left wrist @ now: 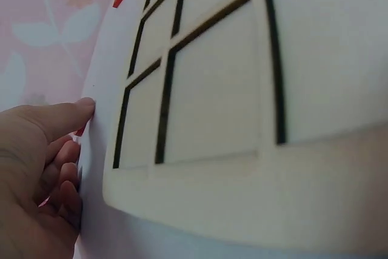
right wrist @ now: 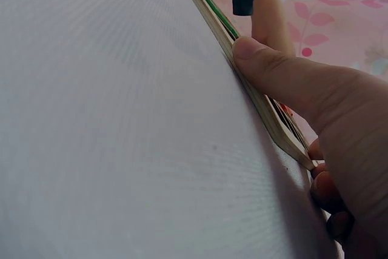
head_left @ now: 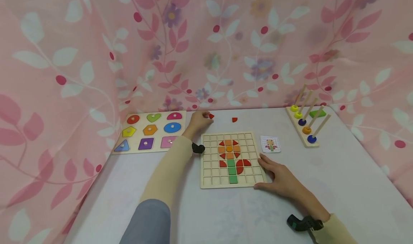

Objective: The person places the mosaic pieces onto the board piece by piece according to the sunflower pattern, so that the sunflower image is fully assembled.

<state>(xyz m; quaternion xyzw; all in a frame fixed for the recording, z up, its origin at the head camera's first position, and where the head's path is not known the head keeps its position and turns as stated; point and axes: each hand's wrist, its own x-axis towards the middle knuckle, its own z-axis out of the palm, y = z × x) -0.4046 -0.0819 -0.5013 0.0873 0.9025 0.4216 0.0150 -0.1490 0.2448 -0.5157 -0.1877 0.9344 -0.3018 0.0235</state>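
Observation:
At the far edge of the table my left hand (head_left: 200, 121) pinches a small red wooden piece (head_left: 211, 116) between thumb and fingers; the fingers partly hide its shape. A wooden grid board (head_left: 209, 179) lies flat in the middle. On it, orange squares (head_left: 228, 142), an orange circle (head_left: 229, 149), red triangles (head_left: 235, 142), green squares (head_left: 232, 170) and red quarter-circles (head_left: 222, 163) form a flower. My right hand (head_left: 280, 177) holds the board's near right corner, thumb (right wrist: 260, 59) on the front edge and fingers along the right side. Another red quarter-circle (head_left: 234, 120) lies loose behind the board.
A picture card (head_left: 270, 144) with a flower pattern lies right of the board. To the left is a shape puzzle board (head_left: 151, 132) with knobbed pieces. A peg stand (head_left: 301, 129) with coloured rings stands at the right, a green piece (head_left: 318, 113) beside it. A floral curtain (head_left: 226, 57) hangs behind.

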